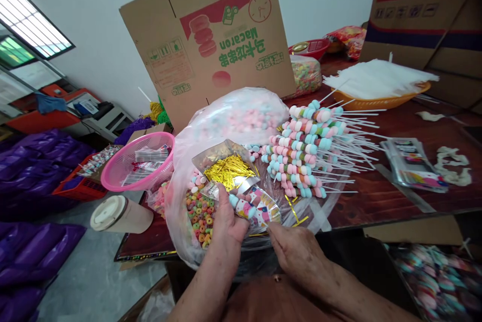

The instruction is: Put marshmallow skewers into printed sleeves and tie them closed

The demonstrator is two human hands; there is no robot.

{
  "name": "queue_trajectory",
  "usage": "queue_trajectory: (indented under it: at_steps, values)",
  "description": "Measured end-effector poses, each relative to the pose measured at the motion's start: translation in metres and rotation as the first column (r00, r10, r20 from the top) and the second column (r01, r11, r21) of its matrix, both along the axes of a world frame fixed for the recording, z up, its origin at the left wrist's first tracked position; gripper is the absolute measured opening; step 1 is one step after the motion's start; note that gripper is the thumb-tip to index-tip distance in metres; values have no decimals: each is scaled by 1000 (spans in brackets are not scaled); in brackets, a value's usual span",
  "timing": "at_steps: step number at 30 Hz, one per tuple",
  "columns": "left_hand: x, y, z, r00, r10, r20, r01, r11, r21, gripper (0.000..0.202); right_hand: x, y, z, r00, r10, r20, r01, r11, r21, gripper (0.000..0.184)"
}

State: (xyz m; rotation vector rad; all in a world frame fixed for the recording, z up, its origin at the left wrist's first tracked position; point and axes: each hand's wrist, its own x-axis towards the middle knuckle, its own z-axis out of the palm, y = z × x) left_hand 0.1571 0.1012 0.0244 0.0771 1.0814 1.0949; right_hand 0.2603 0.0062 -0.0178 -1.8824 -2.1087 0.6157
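My left hand (230,221) is closed around a marshmallow skewer (241,206) in a clear printed bag (267,206), thumb on top. At the bag's near right end, my right hand (297,246) pinches with thumb and forefinger; whether it grips the film or the stick is hidden. Just beyond lie gold twist ties (229,172) in a silvery pouch. Ring-shaped cereal (201,216) fills the left of a big clear plastic bag (178,161). To the right is a pile of pink, white and blue marshmallow skewers (301,151), white sticks pointing right.
A pink basket (107,171) with flat packets and a lidded cup (124,214) stand left. An upright carton (226,35) rises behind. At right are a basket of white sticks (376,98) and flat printed bags (410,161). More skewers (440,282) sit below, right.
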Motion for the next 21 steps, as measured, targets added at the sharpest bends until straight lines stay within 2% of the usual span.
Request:
queue_trajectory:
  at_steps: [3, 6, 9, 11, 13, 14, 15, 16, 17, 18, 19, 21]
  values:
    - [10, -8, -6, 997, -32, -64, 34, 999, 37, 38, -5, 3, 2, 992, -13, -122, 12, 1000, -5, 20]
    - [19, -21, -18, 991, -103, -85, 111, 990, 85, 41, -7, 8, -1, 941, -62, -334, 73, 997, 21, 26]
    - [23, -36, -32, 960, -253, -123, 269, 952, 145, 38, -4, 12, -5, 865, -134, -484, 173, 984, 37, 30]
    - [16, -43, -36, 882, -435, -183, 463, 871, 163, 38, 1, 15, -8, 841, -168, -515, 218, 975, 37, 30]
    - [0, -43, -31, 736, -569, -366, 655, 735, 175, 39, 8, 15, -10, 846, -190, -499, 238, 971, 34, 31]
    - [-11, -40, -25, 655, -551, -518, 714, 675, 184, 38, 12, 14, -11, 854, -193, -482, 239, 970, 34, 32]
    - [-21, -35, -18, 558, -460, -690, 756, 625, 195, 33, 16, 13, -10, 864, -187, -467, 230, 973, 35, 33]
    - [-31, -27, -11, 480, -292, -827, 756, 616, 221, 26, 21, 12, -9, 873, -170, -457, 210, 977, 38, 34]
    - [-40, -19, -3, 434, -120, -893, 743, 609, 278, 16, 25, 10, -7, 880, -143, -453, 181, 983, 41, 34]
    - [-46, -10, 3, 404, -13, -915, 756, 568, 326, 23, 30, 9, -5, 886, -112, -451, 148, 988, 46, 35]
    - [-50, -2, 7, 381, 33, -924, 797, 495, 346, 36, 34, 8, -1, 892, -78, -445, 114, 992, 53, 35]
    - [-52, 9, 10, 337, -18, -941, 890, 331, 313, 47, 42, 7, 6, 905, -22, -424, 56, 996, 68, 36]
